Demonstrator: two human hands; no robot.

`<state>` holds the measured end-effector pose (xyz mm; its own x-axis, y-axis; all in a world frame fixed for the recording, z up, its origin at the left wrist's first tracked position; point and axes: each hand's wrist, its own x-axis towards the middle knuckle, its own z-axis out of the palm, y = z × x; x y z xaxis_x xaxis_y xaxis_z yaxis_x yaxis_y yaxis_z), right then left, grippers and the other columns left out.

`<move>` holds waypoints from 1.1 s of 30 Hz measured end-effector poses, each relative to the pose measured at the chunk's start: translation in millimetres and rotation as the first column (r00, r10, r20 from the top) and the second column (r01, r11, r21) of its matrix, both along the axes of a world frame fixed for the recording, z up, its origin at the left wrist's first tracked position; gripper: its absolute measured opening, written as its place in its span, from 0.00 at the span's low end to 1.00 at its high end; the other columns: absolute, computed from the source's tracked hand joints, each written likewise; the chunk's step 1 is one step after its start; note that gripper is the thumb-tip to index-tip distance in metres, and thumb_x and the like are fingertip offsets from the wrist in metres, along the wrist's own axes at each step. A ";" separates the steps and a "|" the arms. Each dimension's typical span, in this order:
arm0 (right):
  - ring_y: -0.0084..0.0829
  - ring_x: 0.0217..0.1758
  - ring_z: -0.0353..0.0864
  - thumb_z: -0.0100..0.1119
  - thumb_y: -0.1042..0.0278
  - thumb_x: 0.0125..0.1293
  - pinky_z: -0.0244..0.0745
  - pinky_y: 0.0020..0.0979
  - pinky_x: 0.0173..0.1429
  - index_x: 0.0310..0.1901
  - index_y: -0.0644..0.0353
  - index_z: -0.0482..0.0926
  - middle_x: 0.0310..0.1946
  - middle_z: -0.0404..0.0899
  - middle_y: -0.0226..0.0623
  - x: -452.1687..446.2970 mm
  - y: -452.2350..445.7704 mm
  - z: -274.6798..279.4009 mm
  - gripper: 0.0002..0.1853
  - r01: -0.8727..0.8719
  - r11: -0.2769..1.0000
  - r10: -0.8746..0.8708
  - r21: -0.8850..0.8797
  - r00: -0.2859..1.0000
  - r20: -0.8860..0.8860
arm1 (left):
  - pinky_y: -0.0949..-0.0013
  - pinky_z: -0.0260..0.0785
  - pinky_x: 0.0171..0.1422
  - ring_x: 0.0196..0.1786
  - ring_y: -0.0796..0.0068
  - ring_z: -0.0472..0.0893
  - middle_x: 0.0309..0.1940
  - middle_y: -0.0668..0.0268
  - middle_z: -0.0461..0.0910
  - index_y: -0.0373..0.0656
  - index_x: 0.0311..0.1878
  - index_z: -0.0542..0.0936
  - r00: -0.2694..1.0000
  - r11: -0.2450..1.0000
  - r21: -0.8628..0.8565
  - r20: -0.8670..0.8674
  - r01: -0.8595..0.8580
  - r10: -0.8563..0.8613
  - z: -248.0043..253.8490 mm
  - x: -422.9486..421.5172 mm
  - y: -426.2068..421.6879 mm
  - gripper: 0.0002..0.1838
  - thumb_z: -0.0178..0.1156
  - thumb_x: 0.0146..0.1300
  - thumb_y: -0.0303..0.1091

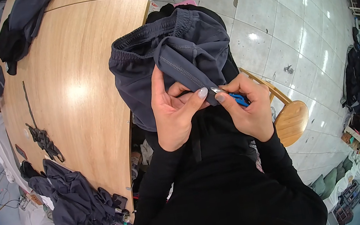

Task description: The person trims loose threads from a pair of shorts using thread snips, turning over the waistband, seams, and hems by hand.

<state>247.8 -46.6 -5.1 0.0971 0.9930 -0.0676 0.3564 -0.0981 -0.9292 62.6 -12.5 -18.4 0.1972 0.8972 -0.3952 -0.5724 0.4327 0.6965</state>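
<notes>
Closest to the lens, a black top [222,200] covers the person's torso and arms. Just beyond, a dark gray garment [138,88] with a gathered waistband is held at the right edge of the table [80,48]. The left hand [173,116] pinches its stitched hem between thumb and fingers; the right hand [252,108] grips a blue-handled tool [240,99], metal tip against that hem. Dark cloth [78,199] lies heaped by the table's near left corner.

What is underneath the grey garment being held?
Black fabric shows past the far edge of the grey garment, with something pink beyond. Whatever lies directly beneath is covered.
</notes>
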 end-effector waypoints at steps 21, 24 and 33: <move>0.29 0.30 0.90 0.83 0.70 0.67 0.79 0.27 0.38 0.42 0.65 0.86 0.31 0.90 0.40 -1.9 5.4 6.6 0.12 -0.023 0.997 0.021 0.072 0.999 0.030 | 0.60 0.87 0.66 0.58 0.62 0.92 0.56 0.47 0.89 0.45 0.91 0.45 0.993 1.000 -0.008 0.120 -0.007 0.008 -8.7 0.8 -7.1 0.54 0.66 0.71 0.09; 0.30 0.30 0.90 0.83 0.71 0.67 0.79 0.27 0.37 0.42 0.66 0.86 0.30 0.90 0.40 -1.8 5.8 8.4 0.12 -0.025 0.997 0.023 0.071 0.999 0.035 | 0.60 0.87 0.66 0.58 0.62 0.92 0.56 0.47 0.89 0.44 0.91 0.45 0.993 1.000 -0.005 0.120 -0.002 0.002 -9.2 0.8 -7.5 0.54 0.66 0.72 0.09; 0.30 0.29 0.90 0.83 0.71 0.67 0.78 0.28 0.36 0.41 0.65 0.85 0.29 0.89 0.40 -1.0 7.3 8.4 0.12 -0.031 0.997 0.028 0.067 0.999 0.044 | 0.61 0.87 0.66 0.58 0.63 0.92 0.54 0.48 0.89 0.43 0.90 0.46 0.996 1.000 0.010 0.087 -0.002 0.001 -7.9 1.6 -7.2 0.53 0.67 0.72 0.11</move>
<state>246.8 -39.3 3.3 0.0694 0.9976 0.0039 0.3984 -0.0241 -0.9169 64.2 -19.7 -26.3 0.2288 0.9016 -0.3672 -0.6320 0.4244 0.6484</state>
